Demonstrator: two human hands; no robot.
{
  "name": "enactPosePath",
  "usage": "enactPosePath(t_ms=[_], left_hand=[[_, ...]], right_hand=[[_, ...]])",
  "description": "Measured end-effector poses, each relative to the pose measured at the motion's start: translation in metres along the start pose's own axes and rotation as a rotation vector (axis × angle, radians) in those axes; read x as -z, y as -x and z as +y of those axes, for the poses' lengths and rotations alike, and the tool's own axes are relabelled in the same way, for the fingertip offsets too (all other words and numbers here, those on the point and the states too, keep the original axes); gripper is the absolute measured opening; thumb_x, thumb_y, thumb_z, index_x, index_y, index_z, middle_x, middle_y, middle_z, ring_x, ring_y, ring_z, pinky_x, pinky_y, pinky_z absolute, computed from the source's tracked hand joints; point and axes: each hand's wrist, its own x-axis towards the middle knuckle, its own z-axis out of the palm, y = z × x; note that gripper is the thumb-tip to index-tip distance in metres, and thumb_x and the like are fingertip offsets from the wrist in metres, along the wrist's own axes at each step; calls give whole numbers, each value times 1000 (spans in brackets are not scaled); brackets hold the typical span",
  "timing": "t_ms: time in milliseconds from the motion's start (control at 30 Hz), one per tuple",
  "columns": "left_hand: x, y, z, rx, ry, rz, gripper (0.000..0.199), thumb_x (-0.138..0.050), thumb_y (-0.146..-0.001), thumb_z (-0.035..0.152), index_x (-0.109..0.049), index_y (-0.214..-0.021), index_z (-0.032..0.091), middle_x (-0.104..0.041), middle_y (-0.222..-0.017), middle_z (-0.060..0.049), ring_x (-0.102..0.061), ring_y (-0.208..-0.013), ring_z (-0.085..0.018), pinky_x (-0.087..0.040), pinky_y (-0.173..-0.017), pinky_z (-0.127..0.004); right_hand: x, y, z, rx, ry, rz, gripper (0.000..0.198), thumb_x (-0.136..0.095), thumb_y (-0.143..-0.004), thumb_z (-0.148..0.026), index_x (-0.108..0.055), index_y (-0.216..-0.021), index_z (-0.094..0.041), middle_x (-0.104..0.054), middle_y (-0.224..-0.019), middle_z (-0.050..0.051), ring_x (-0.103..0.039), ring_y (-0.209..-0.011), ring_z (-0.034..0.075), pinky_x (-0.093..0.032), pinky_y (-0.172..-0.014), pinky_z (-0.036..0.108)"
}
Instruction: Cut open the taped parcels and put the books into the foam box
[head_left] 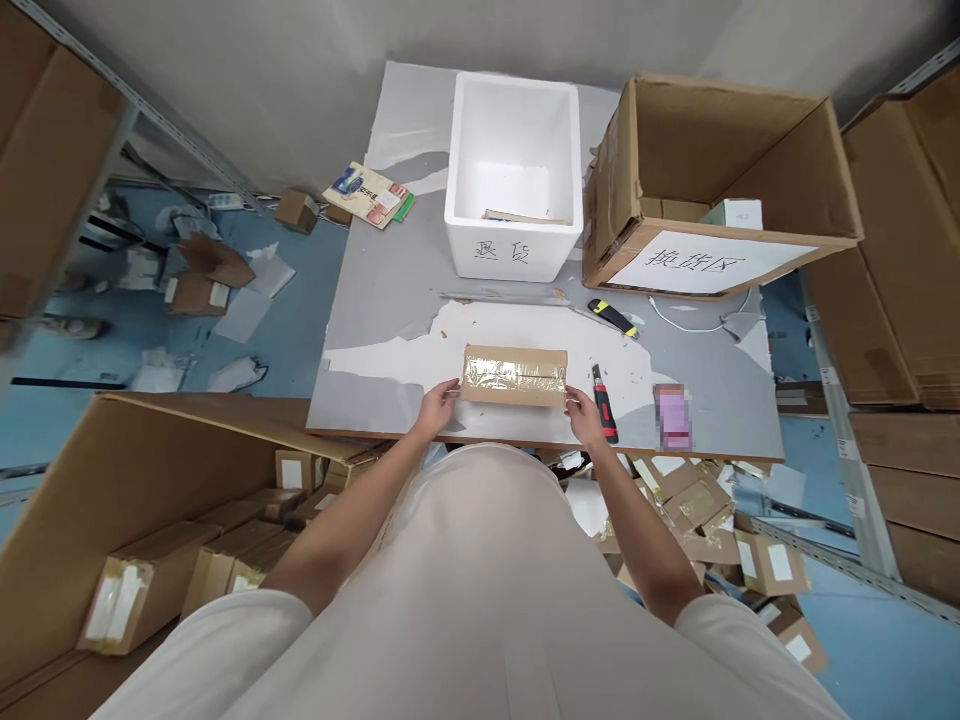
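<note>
Between my two hands is a small brown cardboard box (514, 376), its top covered with shiny clear tape, at the front of the table. My left hand (439, 408) grips the box's left end, and my right hand (583, 414) grips its right end. Just right of my right hand lies a red and black utility knife (604, 405). Farther back is a yellow and black utility knife (613, 317). A pink, blurred-out item (673, 416) lies near the front edge at the right.
A white foam box (514, 245) and a large open carton (622, 262) with small boxes inside stand at the table's back. Booklets (367, 195) lie at the left edge. A big carton (45, 520) full of parcels stands at lower left; discarded boxes (697, 500) litter the floor at right.
</note>
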Motion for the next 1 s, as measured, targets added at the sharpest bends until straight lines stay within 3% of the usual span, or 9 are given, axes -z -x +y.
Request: enactPosePath(t_ms=[100, 233, 433, 567, 667, 833, 1000], left_hand=[[-3, 2, -13, -58, -49, -94, 58, -61, -69, 29, -58, -126, 15, -61, -128, -13, -60, -115, -27, -46, -100, -43], [-11, 2, -21, -125, -70, -154, 49, -56, -78, 41, -63, -119, 15, -67, -118, -11, -60, -114, -28, -44, -103, -44], [-10, 5, -4, -153, -167, -83, 44, -47, -86, 43, -65, -115, 14, -69, -112, -11, -64, -103, -25, -48, -95, -38], [-10, 7, 19, -169, -290, 56, 41, -43, -89, 43, -66, -109, 15, -69, -109, -12, -63, -96, -22, -49, -86, -34], [-14, 3, 30, -115, -359, 125, 40, -39, -91, 45, -67, -97, 16, -70, -95, -10, -62, -85, -21, -46, -80, -32], [-18, -7, 29, -53, -374, 123, 41, -38, -90, 48, -63, -74, 19, -64, -70, -5, -56, -69, -19, -42, -70, -30], [-17, -13, 16, -34, -297, 99, 41, -37, -89, 46, -65, -76, 18, -67, -73, -5, -59, -75, -19, -45, -72, -31]], right_hand=[[-4, -2, 11, 43, 81, -80, 55, -55, -78, -29, -51, -132, -22, -56, -132, 12, -60, -109, 23, -50, -91, 42], [-13, -7, 14, 75, 101, -156, 48, -55, -79, -27, -54, -127, -22, -63, -121, 11, -61, -107, 24, -48, -94, 43], [-12, -9, 6, 161, 183, -111, 34, -43, -87, -37, -59, -109, -17, -64, -108, 13, -60, -97, 24, -48, -89, 42], [-5, -8, -8, 200, 265, -50, 41, -34, -92, -46, -59, -107, -16, -61, -103, 14, -57, -99, 25, -45, -91, 42], [-7, -9, -18, 206, 350, 21, 52, -23, -94, -51, -59, -102, -15, -62, -102, 16, -57, -97, 27, -45, -89, 42], [-14, -12, -19, 119, 354, 0, 64, -18, -92, -62, -62, -91, -16, -66, -94, 17, -59, -90, 29, -44, -86, 44], [-12, -13, -8, 103, 288, -24, 66, -20, -91, -63, -64, -102, -14, -67, -106, 17, -60, -97, 27, -46, -89, 43]])
